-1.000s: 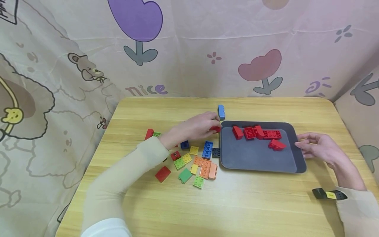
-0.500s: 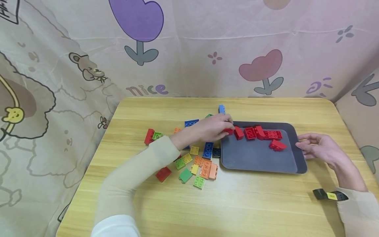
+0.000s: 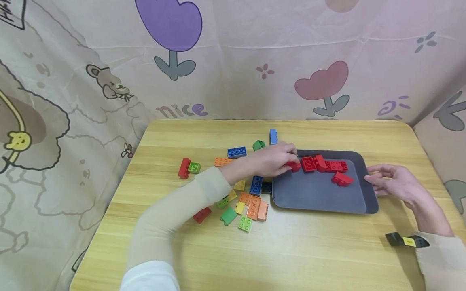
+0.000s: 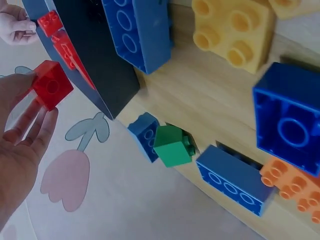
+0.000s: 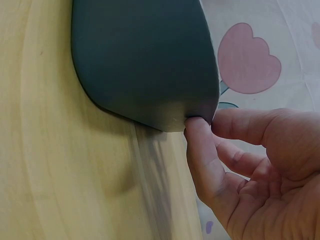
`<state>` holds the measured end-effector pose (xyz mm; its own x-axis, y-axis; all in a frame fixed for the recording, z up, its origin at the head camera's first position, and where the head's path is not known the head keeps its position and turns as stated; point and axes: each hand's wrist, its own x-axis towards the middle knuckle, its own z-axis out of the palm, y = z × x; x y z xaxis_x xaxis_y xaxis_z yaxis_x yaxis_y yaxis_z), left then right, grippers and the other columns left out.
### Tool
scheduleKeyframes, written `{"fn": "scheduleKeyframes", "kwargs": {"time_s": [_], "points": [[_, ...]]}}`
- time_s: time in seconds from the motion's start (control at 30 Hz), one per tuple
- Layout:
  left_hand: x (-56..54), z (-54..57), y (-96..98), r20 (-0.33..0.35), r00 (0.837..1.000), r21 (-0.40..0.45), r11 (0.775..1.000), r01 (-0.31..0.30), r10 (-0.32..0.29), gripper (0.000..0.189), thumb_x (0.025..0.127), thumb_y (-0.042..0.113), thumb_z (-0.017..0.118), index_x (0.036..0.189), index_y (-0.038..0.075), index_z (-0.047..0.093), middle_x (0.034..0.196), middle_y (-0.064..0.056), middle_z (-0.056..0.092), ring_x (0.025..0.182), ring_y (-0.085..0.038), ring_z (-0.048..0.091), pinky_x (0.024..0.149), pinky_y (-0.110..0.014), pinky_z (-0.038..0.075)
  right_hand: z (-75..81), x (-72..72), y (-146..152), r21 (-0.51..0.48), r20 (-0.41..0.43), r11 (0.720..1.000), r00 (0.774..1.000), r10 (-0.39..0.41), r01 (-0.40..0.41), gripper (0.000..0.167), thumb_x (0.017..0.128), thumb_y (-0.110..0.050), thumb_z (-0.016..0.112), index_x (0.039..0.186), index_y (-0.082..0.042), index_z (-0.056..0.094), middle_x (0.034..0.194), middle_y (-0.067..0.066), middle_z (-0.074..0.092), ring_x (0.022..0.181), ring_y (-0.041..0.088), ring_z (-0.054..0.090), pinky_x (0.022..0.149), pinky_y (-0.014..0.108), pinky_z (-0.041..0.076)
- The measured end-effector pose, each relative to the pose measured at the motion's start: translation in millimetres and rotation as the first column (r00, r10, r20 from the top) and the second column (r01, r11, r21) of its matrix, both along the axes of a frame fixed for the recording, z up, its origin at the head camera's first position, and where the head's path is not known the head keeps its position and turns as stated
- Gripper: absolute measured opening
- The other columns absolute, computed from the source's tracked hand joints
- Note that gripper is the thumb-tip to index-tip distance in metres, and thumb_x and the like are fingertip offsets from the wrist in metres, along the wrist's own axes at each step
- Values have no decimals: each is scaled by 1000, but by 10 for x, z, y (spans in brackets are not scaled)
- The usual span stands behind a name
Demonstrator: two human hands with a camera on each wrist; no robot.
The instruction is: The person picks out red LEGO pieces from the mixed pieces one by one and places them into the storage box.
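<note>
My left hand point(image 3: 274, 159) pinches a red toy brick point(image 4: 52, 85) between thumb and fingers, over the back left part of the dark grey tray point(image 3: 320, 198). Seen from the left wrist, the brick shows a square hollow side towards the camera. Several other red bricks point(image 3: 308, 164) lie along the back of the tray, with one red brick point(image 3: 342, 178) lying apart nearer the right side. My right hand point(image 3: 391, 180) holds the tray's right rim, thumb and finger gripping the edge in the right wrist view.
Left of the tray lie several loose bricks: blue point(image 3: 256, 186), orange point(image 3: 253, 208), green point(image 3: 228, 216), yellow and red point(image 3: 184, 168). A light blue brick point(image 3: 273, 136) stands behind the tray's left corner. A patterned cloth point(image 3: 233, 72) hangs beyond the wooden table point(image 3: 291, 250).
My left hand has moved right with the red brick, from the tray's left rim to over its inside. The right hand stays at the tray's right rim.
</note>
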<state>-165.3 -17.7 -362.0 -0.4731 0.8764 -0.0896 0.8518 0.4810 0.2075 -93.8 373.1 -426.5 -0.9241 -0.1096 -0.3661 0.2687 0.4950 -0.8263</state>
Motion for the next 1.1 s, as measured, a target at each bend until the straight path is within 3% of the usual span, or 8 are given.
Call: {"fn": "scheduleKeyframes", "kwargs": {"time_s": [0.23,0.53,0.7,1.1], "points": [[14,-10,148,1,1000,-49,999,20,-20,33,109,22,65,140,15,72,141,-5,64,132,-18,58,116,-23,48,2,6,-11,12,0,1000,1000,1,-1,29,106,-5,65,130,7,57,89,-12,70,75,10,72,69,30,66],[84,-71,363,15,997,-104,992,77,-76,34,110,24,63,142,18,70,142,-2,61,131,-16,56,116,-24,47,-13,5,-10,-16,4,1000,1000,-8,8,17,105,-5,66,122,-6,62,88,-12,70,74,11,72,68,30,66],[99,-90,457,-21,994,-122,987,105,-109,32,110,25,63,140,20,71,142,-1,62,128,-16,57,112,-24,47,-20,0,-12,-23,-9,1000,1000,-9,8,16,105,-4,67,119,-11,63,87,-13,71,73,11,72,68,30,66],[108,-122,652,-10,992,-175,977,124,-128,33,108,25,66,140,20,71,138,-1,62,121,-15,58,105,-20,48,-16,6,-9,-43,-9,999,1000,-17,17,19,105,-4,67,113,-21,65,87,-13,71,73,10,72,68,29,65]]}}
